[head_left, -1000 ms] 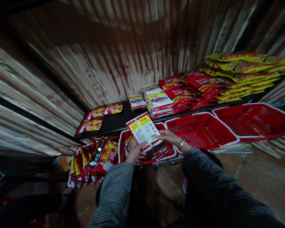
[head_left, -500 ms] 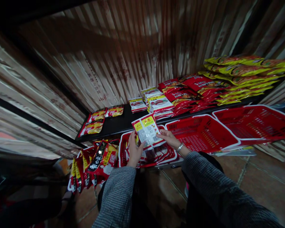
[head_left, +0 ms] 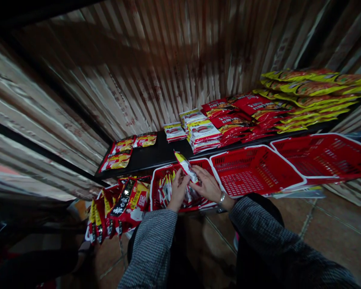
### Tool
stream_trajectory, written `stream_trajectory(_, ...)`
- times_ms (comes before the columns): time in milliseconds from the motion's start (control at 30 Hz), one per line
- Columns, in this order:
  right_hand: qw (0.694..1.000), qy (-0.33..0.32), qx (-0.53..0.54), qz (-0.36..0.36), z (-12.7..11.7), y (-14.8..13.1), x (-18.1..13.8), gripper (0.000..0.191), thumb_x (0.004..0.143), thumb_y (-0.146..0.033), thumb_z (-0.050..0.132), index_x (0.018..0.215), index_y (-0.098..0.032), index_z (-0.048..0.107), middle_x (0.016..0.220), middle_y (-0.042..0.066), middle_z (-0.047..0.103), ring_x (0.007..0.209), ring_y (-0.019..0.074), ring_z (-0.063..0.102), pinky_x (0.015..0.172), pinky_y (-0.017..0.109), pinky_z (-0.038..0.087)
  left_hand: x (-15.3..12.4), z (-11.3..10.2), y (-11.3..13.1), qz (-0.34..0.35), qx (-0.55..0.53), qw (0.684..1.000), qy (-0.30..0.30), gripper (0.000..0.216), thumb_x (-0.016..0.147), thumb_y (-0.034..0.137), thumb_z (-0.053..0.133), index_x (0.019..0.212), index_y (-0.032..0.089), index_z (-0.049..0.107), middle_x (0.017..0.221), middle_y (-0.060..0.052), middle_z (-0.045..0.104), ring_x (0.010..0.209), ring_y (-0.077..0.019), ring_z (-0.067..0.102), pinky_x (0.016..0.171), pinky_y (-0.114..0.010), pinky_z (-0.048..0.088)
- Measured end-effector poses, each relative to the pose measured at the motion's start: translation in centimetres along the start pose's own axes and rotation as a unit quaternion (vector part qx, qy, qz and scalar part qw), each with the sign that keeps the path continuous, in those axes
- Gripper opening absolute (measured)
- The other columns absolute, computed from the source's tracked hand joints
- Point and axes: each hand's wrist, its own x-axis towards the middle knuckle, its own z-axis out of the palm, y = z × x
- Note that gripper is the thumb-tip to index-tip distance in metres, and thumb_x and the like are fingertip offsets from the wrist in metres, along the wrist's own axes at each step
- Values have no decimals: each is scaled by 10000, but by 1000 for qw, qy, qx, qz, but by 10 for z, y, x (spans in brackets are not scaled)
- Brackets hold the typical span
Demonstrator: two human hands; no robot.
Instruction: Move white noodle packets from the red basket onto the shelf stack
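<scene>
A yellow and white food packet point(head_left: 185, 165) is held between my two hands, turned nearly edge-on. My left hand point(head_left: 178, 189) grips its near left side, with thumb and fingers closed. From the right, my right hand point(head_left: 206, 184) is closed on the packet's other side; its wrist wears a metal band. Beneath both hands is a red basket point(head_left: 154, 188) with a white rim, partly filled with similar packets point(head_left: 166, 188) standing on edge. Just beyond, a stack of white and red packets point(head_left: 203, 132) lies on the black shelf point(head_left: 156, 155).
Red and yellow food bags point(head_left: 129, 202) fill a basket at the left. Two more red baskets point(head_left: 252, 170) stand to the right. Along the shelf lie red packets point(head_left: 231, 120), a yellow pile point(head_left: 313, 96) and a few flat packets point(head_left: 118, 160). Behind rises a ribbed wall point(head_left: 156, 72).
The packet has turned from showing its printed back to nearly edge-on. My right hand has come lower and further over it, closer to my left hand.
</scene>
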Motion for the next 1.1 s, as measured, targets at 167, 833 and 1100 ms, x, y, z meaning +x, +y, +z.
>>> stream_trajectory(167,992,-47,-70,-90,17,-9,-13,767,798,-408,624,1452,-165,304,1496,195,320,1372,325,327,1067,525,348,3,-3,0,-14,-81,996,19,468,625,309,780,1055,200,633,1084,-67,693,1034,-219,628,968,-355,425)
stream_trajectory(833,810,-40,504,298,-26,29,16,390,624,-422,786,907,-164,715,835,53,750,762,216,694,817,395,516,8,-8,6,-136,-204,969,-3,464,530,293,842,945,148,695,887,-77,748,905,-271,688,909,-427,490)
stream_trajectory(1100,799,-44,519,300,-23,25,16,382,601,-381,813,900,-160,724,822,48,757,715,204,696,784,377,526,15,-10,4,-122,-181,975,42,465,478,322,861,872,139,696,826,-90,750,826,-261,702,854,-431,518)
